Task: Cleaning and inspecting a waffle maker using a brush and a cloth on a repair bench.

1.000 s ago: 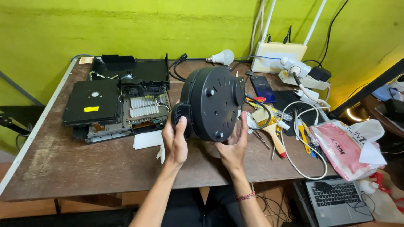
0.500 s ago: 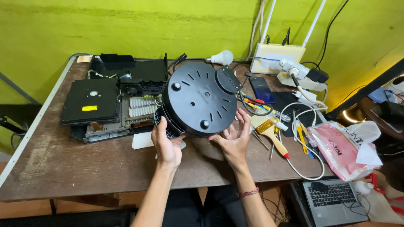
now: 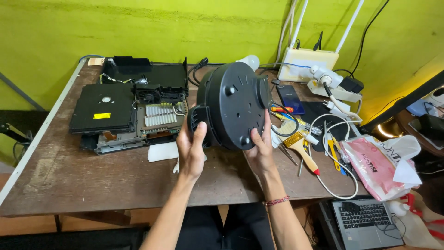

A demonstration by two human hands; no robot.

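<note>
I hold a round black appliance (image 3: 233, 104) up above the wooden table (image 3: 69, 180), its flat underside with small feet turned toward me. My left hand (image 3: 192, 150) grips its lower left edge by a side handle. My right hand (image 3: 260, 148) holds the lower right rim, thumb on the base. A black cord runs from the appliance's right side down toward the tools.
An opened electronics unit (image 3: 132, 109) with a disc drive and a heat sink lies at the left. A white paper (image 3: 163, 151) lies below it. On the right are a paintbrush (image 3: 300, 148), screwdrivers, white cables, a phone (image 3: 290, 98), a router (image 3: 307, 64), a pink bag (image 3: 374, 164) and a laptop (image 3: 363, 221).
The appliance has turned in my hands: its base faced me flat half a second ago and now tilts slightly to the right, with the left side handle showing. Both hands stay on it.
</note>
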